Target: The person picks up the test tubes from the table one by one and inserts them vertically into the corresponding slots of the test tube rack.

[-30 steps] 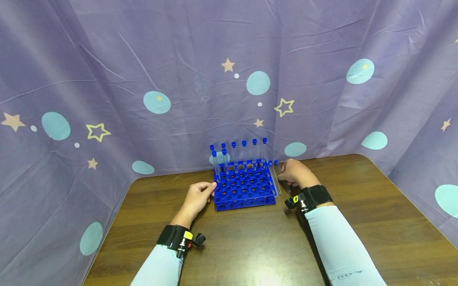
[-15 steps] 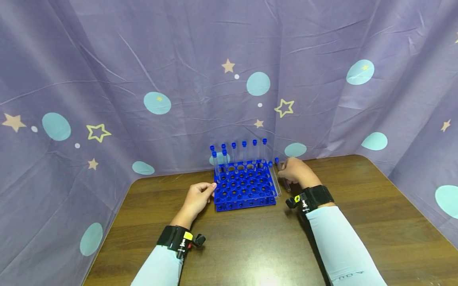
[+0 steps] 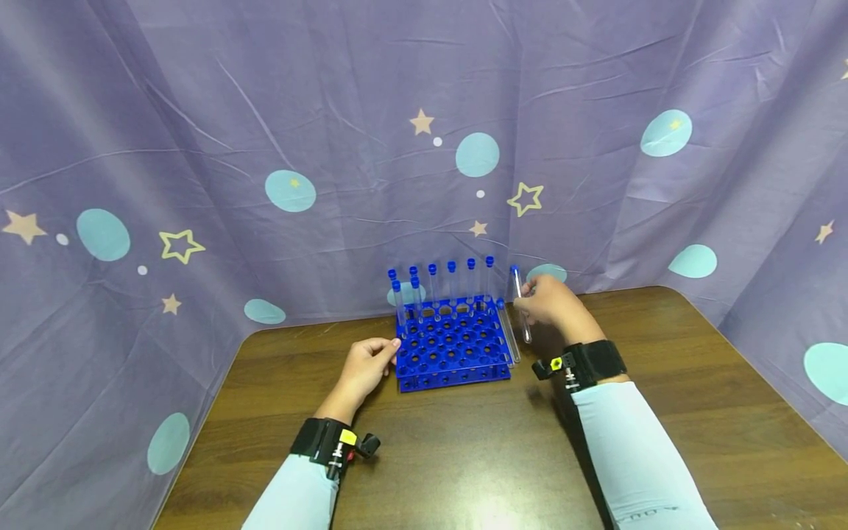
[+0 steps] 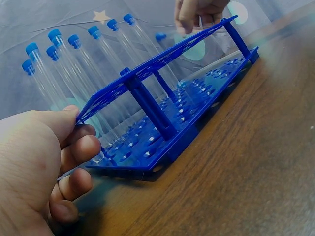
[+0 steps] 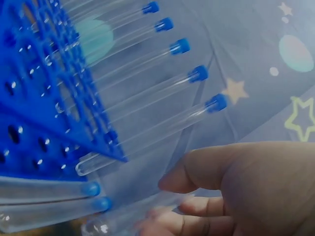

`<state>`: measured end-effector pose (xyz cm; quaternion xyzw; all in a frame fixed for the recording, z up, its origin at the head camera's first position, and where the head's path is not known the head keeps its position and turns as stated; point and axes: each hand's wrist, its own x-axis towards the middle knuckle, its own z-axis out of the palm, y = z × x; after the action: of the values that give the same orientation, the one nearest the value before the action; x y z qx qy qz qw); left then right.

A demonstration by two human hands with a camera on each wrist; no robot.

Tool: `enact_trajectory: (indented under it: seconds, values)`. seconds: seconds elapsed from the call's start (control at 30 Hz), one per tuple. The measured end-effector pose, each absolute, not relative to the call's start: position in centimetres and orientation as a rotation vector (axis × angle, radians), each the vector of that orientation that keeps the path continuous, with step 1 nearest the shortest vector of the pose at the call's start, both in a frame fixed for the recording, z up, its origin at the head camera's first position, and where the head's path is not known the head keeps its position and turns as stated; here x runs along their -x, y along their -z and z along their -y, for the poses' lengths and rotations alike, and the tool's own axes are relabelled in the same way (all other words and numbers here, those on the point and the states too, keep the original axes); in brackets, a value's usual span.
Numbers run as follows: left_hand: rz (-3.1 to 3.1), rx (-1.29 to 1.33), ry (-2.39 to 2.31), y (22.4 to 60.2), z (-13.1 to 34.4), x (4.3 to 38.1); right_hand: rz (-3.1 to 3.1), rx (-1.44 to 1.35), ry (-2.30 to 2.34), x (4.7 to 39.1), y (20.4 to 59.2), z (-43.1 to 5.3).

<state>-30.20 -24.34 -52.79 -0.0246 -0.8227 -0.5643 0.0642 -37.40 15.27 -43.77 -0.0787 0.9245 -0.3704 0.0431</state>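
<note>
A blue test tube rack [image 3: 457,352] stands on the table. Several clear capped test tubes [image 3: 453,283] stand in its back row and far left corner. My left hand [image 3: 366,363] pinches the rack's left edge, with thumb and forefinger on the top plate in the left wrist view. To the right of the rack, my right hand [image 3: 548,300] holds a blue-capped test tube [image 3: 519,287] between thumb and fingers, raised and tilted, cap upward. The rounded bottom of this tube [image 5: 98,227] shows in the right wrist view. Capped tubes [image 5: 54,189] lie alongside the rack's right side.
The brown wooden table [image 3: 450,456] extends in front of the rack and to both sides. A purple patterned curtain [image 3: 371,96] hangs close behind the rack and table edge. Both wrists wear black straps with small cameras.
My right hand has lifted the test tube from the table beside the rack and turned it more upright. The left hand and rack have stayed put.
</note>
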Motion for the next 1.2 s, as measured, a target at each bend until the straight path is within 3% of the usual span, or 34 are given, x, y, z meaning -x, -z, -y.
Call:
enact_trajectory:
  seconds: [0.73,1.2]
  values:
    - [2.501,0.076,1.685,52.8,24.5,30.2,-3.093,0.413,1.469,34.7,39.4,-12.7]
    - [2.461,0.084,1.747,52.8,24.5,30.1,-3.065,0.633,1.577,33.8,40.8,-7.3]
